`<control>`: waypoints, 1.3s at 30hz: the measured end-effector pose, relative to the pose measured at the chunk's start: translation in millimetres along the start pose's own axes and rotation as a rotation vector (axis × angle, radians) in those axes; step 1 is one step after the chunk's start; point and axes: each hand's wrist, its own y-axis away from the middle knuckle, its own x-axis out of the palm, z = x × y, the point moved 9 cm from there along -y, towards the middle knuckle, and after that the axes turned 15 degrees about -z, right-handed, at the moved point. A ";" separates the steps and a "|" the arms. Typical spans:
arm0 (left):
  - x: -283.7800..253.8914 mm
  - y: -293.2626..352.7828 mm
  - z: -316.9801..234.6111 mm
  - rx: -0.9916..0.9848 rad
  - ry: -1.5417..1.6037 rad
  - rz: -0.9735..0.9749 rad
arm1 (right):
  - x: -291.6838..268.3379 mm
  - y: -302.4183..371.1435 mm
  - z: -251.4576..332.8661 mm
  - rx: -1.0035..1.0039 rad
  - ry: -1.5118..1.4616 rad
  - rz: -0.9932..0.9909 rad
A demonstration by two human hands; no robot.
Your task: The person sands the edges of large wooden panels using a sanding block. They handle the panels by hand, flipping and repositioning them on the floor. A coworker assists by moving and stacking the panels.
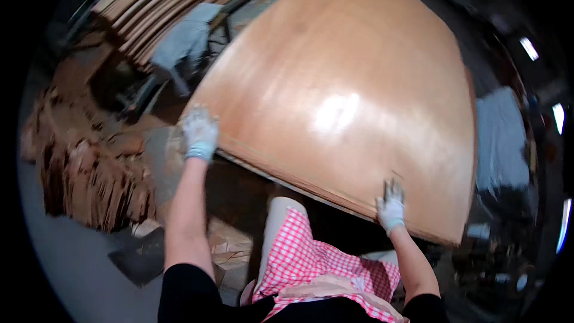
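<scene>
A large, smooth, reddish-brown wood veneer sheet (287,84) lies in front of me, with the layered edges of more sheets showing beneath it along the near side. My left hand (200,130), in a whitish work glove with a pale blue cuff, rests at the sheet's near left corner, fingers stretched out. Further right, my right hand (391,206) wears a similar glove and lies on the sheet close to its near edge, with its fingers extended. Both thumbs are hard to make out.
Stacked wood sheets (179,6) stand at the far left, near a grey cloth (190,36) draped over a frame. On the left floor is a heap of veneer scraps (95,173). Another bluish-grey cover (501,137) is at right. My pink checked apron (299,245) hangs close to the stack.
</scene>
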 end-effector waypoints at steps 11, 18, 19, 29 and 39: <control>-111.7 121.8 -271.9 0.322 0.343 -0.062 | -8.4 1.3 -4.9 0.058 -0.055 -0.015; -96.7 131.3 -280.5 0.406 0.264 -0.032 | -11.2 8.1 0.0 0.068 -0.183 -0.062; -96.0 128.2 -274.9 0.416 0.253 -0.067 | -11.8 7.3 -3.6 0.065 -0.228 -0.061; -64.8 123.8 -248.1 0.502 0.237 -0.097 | -41.1 156.3 -307.5 0.793 0.313 -0.362; -69.8 104.7 -229.2 0.510 0.286 -0.108 | 75.7 201.0 -115.8 0.421 -0.331 0.929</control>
